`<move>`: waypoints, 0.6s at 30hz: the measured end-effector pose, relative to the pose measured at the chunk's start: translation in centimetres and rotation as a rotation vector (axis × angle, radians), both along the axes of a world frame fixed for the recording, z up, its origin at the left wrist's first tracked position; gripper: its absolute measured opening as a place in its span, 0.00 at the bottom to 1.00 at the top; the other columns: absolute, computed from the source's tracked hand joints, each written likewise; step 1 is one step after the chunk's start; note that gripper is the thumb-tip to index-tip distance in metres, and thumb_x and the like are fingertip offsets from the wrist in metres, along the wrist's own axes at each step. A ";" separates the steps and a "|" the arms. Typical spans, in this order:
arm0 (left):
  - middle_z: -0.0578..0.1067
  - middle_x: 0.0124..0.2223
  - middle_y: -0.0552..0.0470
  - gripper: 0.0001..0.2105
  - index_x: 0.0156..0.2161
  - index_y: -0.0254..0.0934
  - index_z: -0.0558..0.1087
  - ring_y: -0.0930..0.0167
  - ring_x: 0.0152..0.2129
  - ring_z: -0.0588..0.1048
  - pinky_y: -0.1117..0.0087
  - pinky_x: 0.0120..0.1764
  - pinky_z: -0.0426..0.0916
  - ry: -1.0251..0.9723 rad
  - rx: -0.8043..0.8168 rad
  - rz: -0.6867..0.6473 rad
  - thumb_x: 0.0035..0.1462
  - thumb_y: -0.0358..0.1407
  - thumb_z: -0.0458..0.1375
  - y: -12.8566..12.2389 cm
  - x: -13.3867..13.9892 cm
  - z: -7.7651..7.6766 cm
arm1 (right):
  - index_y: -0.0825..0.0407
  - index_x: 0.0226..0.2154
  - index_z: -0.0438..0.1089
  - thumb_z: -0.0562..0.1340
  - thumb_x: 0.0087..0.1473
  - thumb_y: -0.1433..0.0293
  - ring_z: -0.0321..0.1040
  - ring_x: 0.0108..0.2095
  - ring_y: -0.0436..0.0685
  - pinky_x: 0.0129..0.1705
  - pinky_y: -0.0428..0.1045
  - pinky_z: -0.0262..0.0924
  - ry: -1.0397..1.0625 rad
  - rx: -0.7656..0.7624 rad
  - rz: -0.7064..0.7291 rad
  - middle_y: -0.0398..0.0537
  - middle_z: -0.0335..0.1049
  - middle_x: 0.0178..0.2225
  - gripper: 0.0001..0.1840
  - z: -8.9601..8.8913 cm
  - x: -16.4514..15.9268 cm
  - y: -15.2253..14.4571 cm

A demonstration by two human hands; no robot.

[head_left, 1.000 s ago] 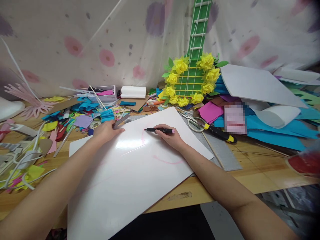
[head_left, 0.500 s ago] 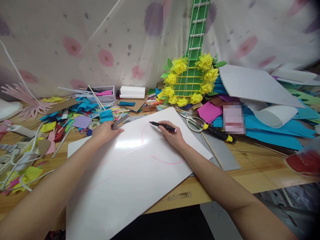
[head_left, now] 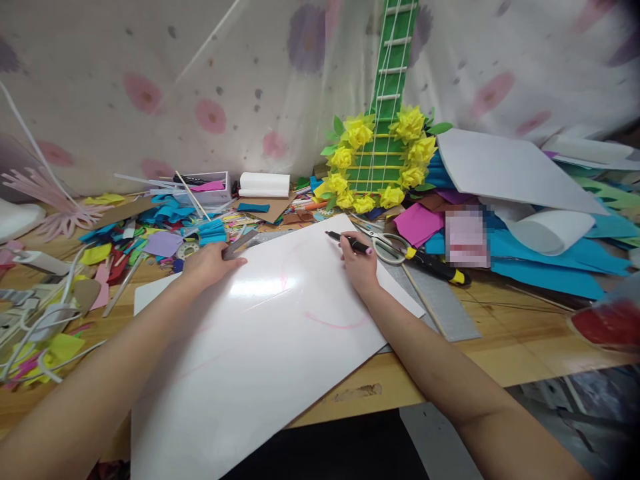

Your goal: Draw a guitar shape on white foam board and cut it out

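glossy white board (head_left: 215,387) across the lower middle, faint pink curve (head_left: 335,325) on it, left hand (head_left: 211,265) left of centre against a flat grey strip (head_left: 241,245), grip unclear, right hand (head_left: 361,263) clamped on a slim black marker (head_left: 353,243), crinkly yellow flowers (head_left: 413,176) upper right

A marker (head_left: 356,243) is gripped by the right hand (head_left: 362,267) over a sheet (head_left: 225,373) laid across a table (head_left: 515,360). Right of the grip, scissors (head_left: 383,237) are set; left, a ruler (head_left: 242,244) is touched by the left hand (head_left: 209,265); behind, a guitar model (head_left: 377,160) is stood (before a hung curtain (head_left: 200,60)).
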State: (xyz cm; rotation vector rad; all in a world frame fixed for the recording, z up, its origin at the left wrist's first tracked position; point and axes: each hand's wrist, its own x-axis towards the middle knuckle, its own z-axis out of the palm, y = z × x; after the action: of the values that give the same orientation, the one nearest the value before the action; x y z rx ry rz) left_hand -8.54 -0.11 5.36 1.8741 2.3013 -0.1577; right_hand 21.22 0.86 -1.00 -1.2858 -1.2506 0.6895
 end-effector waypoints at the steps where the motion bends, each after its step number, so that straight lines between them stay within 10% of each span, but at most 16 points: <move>1: 0.75 0.44 0.43 0.27 0.44 0.40 0.69 0.54 0.40 0.73 0.63 0.33 0.64 -0.001 0.002 0.000 0.47 0.58 0.50 0.0 0.0 0.0 | 0.52 0.35 0.70 0.58 0.50 0.55 0.63 0.27 0.50 0.30 0.47 0.59 0.002 -0.014 0.053 0.47 0.70 0.33 0.18 0.2 -0.2 -0.3; 7: 0.75 0.42 0.43 0.27 0.42 0.39 0.70 0.54 0.38 0.73 0.64 0.32 0.63 -0.014 0.017 0.000 0.47 0.59 0.51 0.0 -0.1 -0.1 | 0.49 0.37 0.72 0.60 0.50 0.58 0.66 0.38 0.54 0.41 0.49 0.59 -0.082 -0.014 0.394 0.46 0.72 0.38 0.15 1.1 -1.6 -1.7; 18: 0.75 0.40 0.43 0.28 0.39 0.39 0.70 0.55 0.36 0.73 0.65 0.30 0.62 -0.011 -0.009 0.004 0.44 0.61 0.50 0.2 -0.6 0.3 | 0.48 0.43 0.64 0.55 0.52 0.58 0.62 0.44 0.55 0.41 0.51 0.62 0.081 0.168 -0.288 0.50 0.64 0.43 0.17 -0.3 1.7 1.4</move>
State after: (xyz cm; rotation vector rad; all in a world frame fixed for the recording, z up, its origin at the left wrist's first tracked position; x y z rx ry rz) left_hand -9.13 0.12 5.70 1.8618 2.2934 -0.1565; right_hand 22.96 2.27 -1.28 -1.2533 -1.0091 0.4165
